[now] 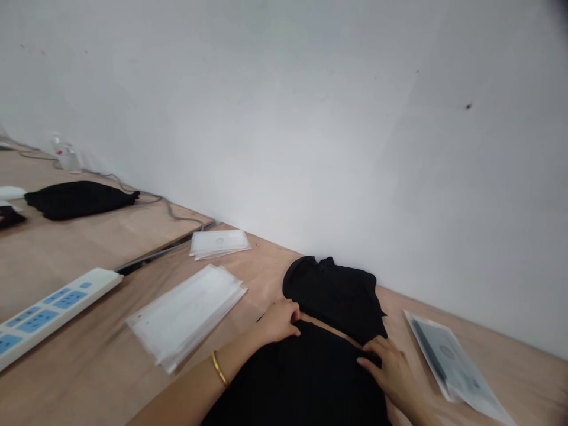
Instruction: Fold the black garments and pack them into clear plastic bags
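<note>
A black cloth garment [306,378] lies spread on the wooden table in front of me, running down past the bottom of the view. At its far left corner, my left hand [280,322] pinches the edge between thumb and curled fingers. The opposite far corner is gripped by my right hand [385,362], thumb below and fingers over the cloth. Just beyond both hands sits another black garment [335,290], bunched up near the wall, with a thin strip of table between the two.
Left of my hands are a stack of clear plastic bags [190,313] and a smaller stack [220,242]. A filled bag [452,361] lies on the right. A power strip [57,307], black cloth [82,199] and plastic bottle [66,155] are farther left. The wall [310,118] borders the table.
</note>
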### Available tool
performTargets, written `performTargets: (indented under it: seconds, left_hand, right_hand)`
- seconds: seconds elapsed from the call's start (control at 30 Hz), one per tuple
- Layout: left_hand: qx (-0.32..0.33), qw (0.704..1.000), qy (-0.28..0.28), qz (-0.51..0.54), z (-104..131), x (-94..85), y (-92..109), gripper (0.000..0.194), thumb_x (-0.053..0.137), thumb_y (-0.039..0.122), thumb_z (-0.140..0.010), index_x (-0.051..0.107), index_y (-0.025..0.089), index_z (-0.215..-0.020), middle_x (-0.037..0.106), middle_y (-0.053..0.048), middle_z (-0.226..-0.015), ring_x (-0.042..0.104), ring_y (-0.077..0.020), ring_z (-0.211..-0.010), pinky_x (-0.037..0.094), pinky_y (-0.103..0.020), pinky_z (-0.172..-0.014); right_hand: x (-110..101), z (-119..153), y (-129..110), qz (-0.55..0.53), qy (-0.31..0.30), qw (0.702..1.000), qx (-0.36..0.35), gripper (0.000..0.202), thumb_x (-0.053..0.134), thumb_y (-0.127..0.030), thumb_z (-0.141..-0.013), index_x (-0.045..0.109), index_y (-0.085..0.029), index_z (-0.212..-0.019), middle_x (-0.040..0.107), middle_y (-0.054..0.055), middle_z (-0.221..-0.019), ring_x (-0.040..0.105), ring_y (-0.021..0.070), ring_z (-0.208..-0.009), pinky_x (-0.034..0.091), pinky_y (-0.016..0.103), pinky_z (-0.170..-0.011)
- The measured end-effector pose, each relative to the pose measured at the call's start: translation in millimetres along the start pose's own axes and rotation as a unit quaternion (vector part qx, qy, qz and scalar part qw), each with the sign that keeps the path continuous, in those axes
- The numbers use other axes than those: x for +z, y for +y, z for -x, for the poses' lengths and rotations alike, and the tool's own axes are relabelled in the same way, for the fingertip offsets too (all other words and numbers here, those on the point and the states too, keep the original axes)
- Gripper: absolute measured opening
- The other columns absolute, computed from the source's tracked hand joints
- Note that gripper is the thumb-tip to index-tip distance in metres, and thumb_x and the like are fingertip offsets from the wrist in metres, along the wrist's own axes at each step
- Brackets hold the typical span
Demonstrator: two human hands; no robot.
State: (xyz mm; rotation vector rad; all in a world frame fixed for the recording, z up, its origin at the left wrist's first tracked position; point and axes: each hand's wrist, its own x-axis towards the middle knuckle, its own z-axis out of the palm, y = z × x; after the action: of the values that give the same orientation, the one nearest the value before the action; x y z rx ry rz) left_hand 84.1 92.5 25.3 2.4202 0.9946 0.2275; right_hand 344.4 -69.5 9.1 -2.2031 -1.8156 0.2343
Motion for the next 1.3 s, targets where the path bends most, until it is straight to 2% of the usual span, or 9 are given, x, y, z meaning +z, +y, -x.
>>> performTargets:
  seconds: [0.13, 0.27, 0.5, 0.63, 0.77, 0.87, 0.97, 1.17, 1.3]
  left_hand:
    - [0.019, 0.999, -0.023, 0.026, -5, 7.8, -7, 0.032, 0.076, 0.025, -0.065, 0.06, 0.021, -0.092, 0.064, 0.005, -0.08, 0.062, -0.0162, -0.072, 0.041, -0.021, -0.057]
    - [0.06, 0.998, 0.01, 0.009, 0, 2.4, -2, 0.015, 0.055, 0.01, -0.078, 0.062, 0.02, -0.088, 0.063, 0.0, -0.093, 0.06, -0.0174, -0.086, 0.043, -0.024, -0.07]
    - [0.157, 0.983, 0.031, -0.086, 49, -18.2, -2, 0.041, 0.045, -0.001, -0.081, 0.062, 0.025, -0.107, 0.059, -0.003, -0.119, 0.05, -0.0244, -0.112, 0.031, -0.041, -0.098]
    - [0.172, 0.975, 0.066, -0.121, 61, -8.2, 16, 0.038, 0.044, 0.021, -0.095, 0.045, 0.025, -0.133, 0.044, -0.006, -0.141, 0.037, -0.0262, -0.128, 0.028, -0.044, -0.105]
    - [0.181, 0.977, -0.028, -0.107, 62, 8.7, 22, 0.075, 0.044, 0.065, -0.086, 0.022, 0.025, -0.146, 0.024, -0.01, -0.152, 0.016, -0.0344, -0.139, 0.01, -0.064, -0.107]
    - [0.157, 0.98, -0.07, -0.096, 67, 11.3, 10, 0.079, 0.035, 0.071, -0.085, 0.017, 0.025, -0.147, 0.019, -0.011, -0.153, 0.012, -0.0329, -0.14, 0.003, -0.066, -0.106]
    - [0.15, 0.982, -0.082, -0.085, 73, 7.9, 1, 0.081, 0.033, 0.072, -0.085, 0.015, 0.024, -0.148, 0.015, -0.01, -0.154, 0.009, -0.0301, -0.141, -0.002, -0.064, -0.107]
    - [0.146, 0.986, -0.054, -0.065, 75, 6.6, 5, 0.079, 0.039, 0.07, -0.085, 0.022, 0.023, -0.146, 0.022, -0.013, -0.152, 0.015, -0.0315, -0.14, -0.002, -0.063, -0.107]
    - [0.112, 0.992, -0.007, -0.063, 53, -2.6, 17, 0.038, 0.04, 0.045, -0.096, 0.053, 0.026, -0.126, 0.056, -0.008, -0.13, 0.045, -0.0271, -0.124, 0.013, -0.054, -0.108]
  right_hand:
    - [0, -3, 6, -0.004, -0.009, 1.0, -0.007, 0.029, 0.061, -0.026, -0.07, 0.067, -0.028, -0.098, 0.069, 0.002, -0.101, 0.061, 0.0228, -0.101, 0.044, 0.036, -0.086]
    - [2, -3, 14, 0.016, 0.024, 0.999, -0.013, 0.023, 0.053, -0.025, -0.078, 0.068, -0.026, -0.095, 0.069, 0.005, -0.1, 0.061, 0.0245, -0.101, 0.041, 0.042, -0.09]
    - [36, 31, 40, 0.149, 0.108, 0.964, -0.19, 0.05, 0.045, -0.011, -0.074, 0.063, -0.039, -0.111, 0.065, -0.006, -0.119, 0.058, 0.0256, -0.114, 0.047, 0.048, -0.089]
    - [47, 33, -4, 0.152, 0.138, 0.962, -0.179, 0.042, 0.044, -0.032, -0.089, 0.049, -0.03, -0.13, 0.052, 0.0, -0.135, 0.044, 0.0283, -0.127, 0.042, 0.055, -0.097]
    - [53, 26, -57, 0.115, 0.004, 0.985, -0.13, 0.066, 0.031, -0.06, -0.088, 0.029, -0.021, -0.142, 0.029, 0.003, -0.147, 0.029, 0.0312, -0.135, 0.031, 0.063, -0.104]
    - [60, 27, -61, 0.109, -0.059, 0.988, -0.089, 0.076, 0.026, -0.069, -0.084, 0.024, -0.019, -0.143, 0.022, 0.003, -0.149, 0.024, 0.0321, -0.137, 0.024, 0.065, -0.107]
    - [66, 34, -46, 0.115, -0.052, 0.99, -0.063, 0.081, 0.028, -0.071, -0.082, 0.028, -0.016, -0.142, 0.024, 0.006, -0.148, 0.023, 0.0325, -0.137, 0.022, 0.062, -0.109]
    - [75, 43, -22, 0.105, 0.002, 0.994, -0.042, 0.07, 0.038, -0.064, -0.083, 0.039, -0.022, -0.138, 0.037, 0.008, -0.144, 0.036, 0.0365, -0.131, 0.029, 0.069, -0.101]
    - [54, 24, -16, 0.05, 0.026, 0.997, -0.045, 0.042, 0.031, -0.04, -0.092, 0.057, -0.029, -0.124, 0.054, 0.005, -0.134, 0.047, 0.0297, -0.125, 0.034, 0.06, -0.102]
